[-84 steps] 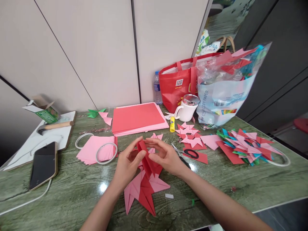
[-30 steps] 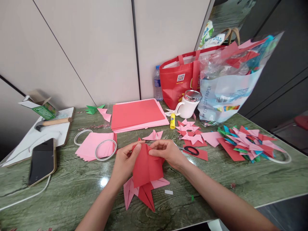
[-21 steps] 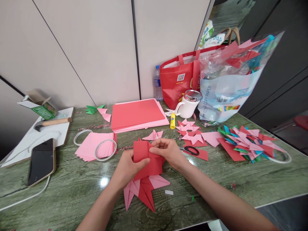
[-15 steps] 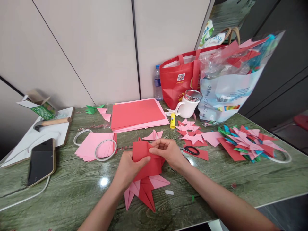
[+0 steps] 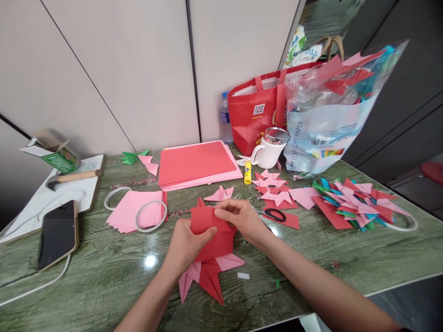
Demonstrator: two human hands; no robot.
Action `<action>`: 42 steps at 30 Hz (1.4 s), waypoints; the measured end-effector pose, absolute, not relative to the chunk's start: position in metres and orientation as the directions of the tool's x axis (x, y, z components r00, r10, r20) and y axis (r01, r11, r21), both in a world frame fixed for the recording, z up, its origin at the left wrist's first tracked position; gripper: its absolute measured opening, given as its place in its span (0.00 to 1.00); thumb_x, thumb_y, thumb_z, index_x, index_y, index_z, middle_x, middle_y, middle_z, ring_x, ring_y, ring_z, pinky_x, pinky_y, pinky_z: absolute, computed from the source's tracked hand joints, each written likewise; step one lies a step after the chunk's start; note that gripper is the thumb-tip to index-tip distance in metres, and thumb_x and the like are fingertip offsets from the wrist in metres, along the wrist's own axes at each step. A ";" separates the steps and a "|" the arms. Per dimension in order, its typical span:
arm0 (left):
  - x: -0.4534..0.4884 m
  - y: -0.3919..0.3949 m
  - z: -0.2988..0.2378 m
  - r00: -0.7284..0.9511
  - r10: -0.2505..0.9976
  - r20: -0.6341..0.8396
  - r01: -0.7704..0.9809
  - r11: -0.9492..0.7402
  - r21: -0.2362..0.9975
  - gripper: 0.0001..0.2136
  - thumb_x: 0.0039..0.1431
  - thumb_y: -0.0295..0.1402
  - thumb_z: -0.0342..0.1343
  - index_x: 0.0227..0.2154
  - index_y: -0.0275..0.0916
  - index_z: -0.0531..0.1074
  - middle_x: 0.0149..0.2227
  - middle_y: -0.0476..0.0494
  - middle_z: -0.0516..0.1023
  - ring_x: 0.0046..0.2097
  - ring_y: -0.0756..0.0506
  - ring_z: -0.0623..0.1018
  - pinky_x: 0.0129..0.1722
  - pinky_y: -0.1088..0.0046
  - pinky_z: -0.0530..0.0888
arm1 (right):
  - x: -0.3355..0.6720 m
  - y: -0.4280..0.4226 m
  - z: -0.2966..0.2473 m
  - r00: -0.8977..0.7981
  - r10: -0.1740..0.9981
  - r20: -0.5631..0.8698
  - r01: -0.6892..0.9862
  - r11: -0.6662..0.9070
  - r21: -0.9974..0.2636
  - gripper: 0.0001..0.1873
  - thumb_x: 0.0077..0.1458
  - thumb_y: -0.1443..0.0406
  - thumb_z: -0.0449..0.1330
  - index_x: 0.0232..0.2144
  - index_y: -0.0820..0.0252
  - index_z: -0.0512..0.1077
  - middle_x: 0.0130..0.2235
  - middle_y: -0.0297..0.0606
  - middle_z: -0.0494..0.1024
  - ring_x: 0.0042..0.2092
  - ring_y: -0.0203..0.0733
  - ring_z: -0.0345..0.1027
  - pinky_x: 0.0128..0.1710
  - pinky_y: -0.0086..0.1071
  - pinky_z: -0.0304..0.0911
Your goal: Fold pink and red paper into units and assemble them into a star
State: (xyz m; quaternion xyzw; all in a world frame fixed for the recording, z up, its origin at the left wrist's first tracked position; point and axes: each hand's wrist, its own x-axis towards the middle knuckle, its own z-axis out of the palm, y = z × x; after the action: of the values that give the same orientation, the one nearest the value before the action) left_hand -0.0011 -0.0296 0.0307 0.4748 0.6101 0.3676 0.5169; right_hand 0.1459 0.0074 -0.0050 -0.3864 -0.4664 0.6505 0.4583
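Note:
Between my hands is a creased sheet of red paper (image 5: 216,244), held above the table. My left hand (image 5: 187,242) grips its left side, thumb lying across the front. With thumb and fingers pinched together, my right hand (image 5: 238,219) holds the upper right part of the sheet. Below and partly behind it lies a folded paper star (image 5: 209,279) with red and pink points; its upper part is mostly hidden by the sheet. Just beyond my hands rests a pink folded piece (image 5: 220,193).
Left are pink squares (image 5: 129,212) with a white ring (image 5: 151,216), and a phone (image 5: 58,235). Behind lie large red sheets (image 5: 197,163), a glue stick (image 5: 247,173) and a mug (image 5: 270,150). Scissors (image 5: 275,214) and a colourful folded-paper pile (image 5: 358,203) are on the right.
Both hands keep nearly the same hold on the red paper. The whole view has shifted slightly; nothing on the table has visibly moved.

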 end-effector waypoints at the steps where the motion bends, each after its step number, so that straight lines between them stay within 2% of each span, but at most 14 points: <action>1: -0.001 -0.030 0.030 -0.010 0.958 -0.287 0.200 0.283 0.938 0.08 0.38 0.34 0.63 0.19 0.33 0.73 0.17 0.50 0.74 0.19 0.51 0.69 0.17 0.78 0.64 | 0.146 0.007 -0.004 -0.273 0.959 -0.079 -0.236 -0.146 -0.961 0.11 0.38 0.59 0.67 0.24 0.60 0.75 0.28 0.32 0.75 0.29 0.34 0.65 0.35 0.31 0.61; 8: -0.002 -0.031 0.029 0.030 0.958 -0.284 0.221 0.270 0.937 0.10 0.40 0.36 0.62 0.20 0.33 0.72 0.19 0.48 0.73 0.21 0.50 0.69 0.18 0.78 0.65 | 0.142 0.006 -0.004 -0.235 0.966 -0.107 -0.266 -0.170 -0.949 0.12 0.37 0.59 0.67 0.21 0.61 0.73 0.25 0.31 0.73 0.27 0.33 0.62 0.31 0.29 0.59; 13: -0.002 -0.030 0.029 0.039 0.959 -0.282 0.234 0.265 0.935 0.10 0.40 0.36 0.61 0.22 0.33 0.73 0.21 0.48 0.73 0.22 0.51 0.68 0.20 0.78 0.65 | 0.143 0.007 -0.007 -0.250 0.967 -0.046 -0.234 -0.106 -0.966 0.11 0.41 0.58 0.66 0.22 0.61 0.72 0.25 0.31 0.73 0.28 0.33 0.62 0.32 0.29 0.58; 19: -0.001 -0.031 0.027 0.056 0.959 -0.280 0.290 0.252 0.923 0.10 0.41 0.35 0.61 0.15 0.34 0.68 0.17 0.51 0.68 0.20 0.54 0.63 0.18 0.80 0.60 | 0.144 0.006 -0.008 -0.256 0.966 0.026 -0.192 -0.024 -0.981 0.15 0.43 0.56 0.64 0.20 0.61 0.68 0.22 0.30 0.68 0.25 0.32 0.59 0.28 0.28 0.56; 25: -0.004 -0.031 0.025 0.058 0.937 -0.346 0.160 0.333 0.929 0.10 0.40 0.35 0.63 0.21 0.32 0.72 0.20 0.47 0.74 0.20 0.51 0.69 0.19 0.78 0.65 | 0.142 0.007 -0.010 -0.239 0.971 -0.007 -0.112 -0.035 -0.993 0.16 0.44 0.54 0.62 0.23 0.61 0.69 0.25 0.32 0.71 0.27 0.34 0.62 0.28 0.28 0.58; 30: -0.010 -0.027 0.024 -0.014 0.946 -0.325 0.057 0.326 0.944 0.14 0.39 0.36 0.65 0.28 0.31 0.75 0.27 0.42 0.79 0.26 0.46 0.76 0.25 0.73 0.72 | 0.143 0.008 -0.007 -0.323 0.942 0.089 0.023 0.102 -0.995 0.16 0.52 0.55 0.56 0.20 0.61 0.66 0.22 0.30 0.66 0.25 0.32 0.57 0.27 0.27 0.55; 35: -0.009 -0.027 0.026 -0.040 0.938 -0.344 0.023 0.345 0.938 0.15 0.37 0.35 0.66 0.28 0.31 0.76 0.26 0.42 0.80 0.27 0.45 0.77 0.26 0.73 0.74 | 0.143 0.002 -0.005 -0.253 0.951 0.180 0.140 0.220 -0.965 0.16 0.54 0.57 0.54 0.19 0.60 0.63 0.21 0.30 0.64 0.25 0.32 0.55 0.26 0.27 0.52; 42: -0.009 -0.026 0.027 -0.053 0.935 -0.350 -0.028 0.349 0.937 0.16 0.37 0.35 0.67 0.30 0.31 0.76 0.28 0.42 0.80 0.28 0.45 0.78 0.26 0.72 0.75 | 0.143 0.004 -0.007 -0.245 0.956 0.163 0.099 0.192 -0.976 0.13 0.52 0.59 0.56 0.22 0.60 0.65 0.23 0.30 0.66 0.26 0.32 0.56 0.26 0.26 0.53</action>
State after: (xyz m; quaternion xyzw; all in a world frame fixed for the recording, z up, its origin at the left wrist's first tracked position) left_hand -0.0094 -0.0263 0.0266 0.3844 0.5905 0.4219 0.5706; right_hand 0.1428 0.0042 -0.0072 -0.4196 -0.6282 0.4776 0.4486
